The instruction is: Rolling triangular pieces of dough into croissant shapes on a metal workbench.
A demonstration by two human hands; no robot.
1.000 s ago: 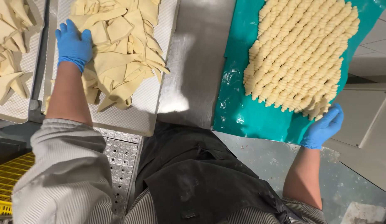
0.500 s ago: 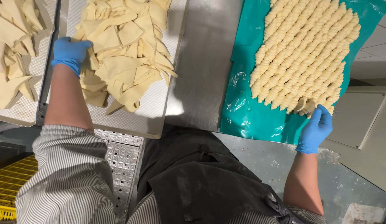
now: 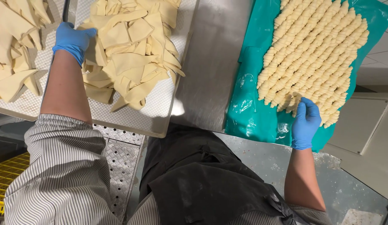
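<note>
Dough triangles [image 3: 131, 62], pale and floppy, heaped on perforated tray [image 3: 160, 116] upper left; left hand [image 3: 73, 39] rests flat on them, not clamped. Right hand [image 3: 304, 123], lower right, fingers closing on rolled croissants [image 3: 315, 54] on teal sheet [image 3: 248, 112]. Best: set rolls snug, rows aligned.

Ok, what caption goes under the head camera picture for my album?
Left hand on flat dough pieces on a perforated tray; right hand at rows of rolled dough on teal sheet.
</note>
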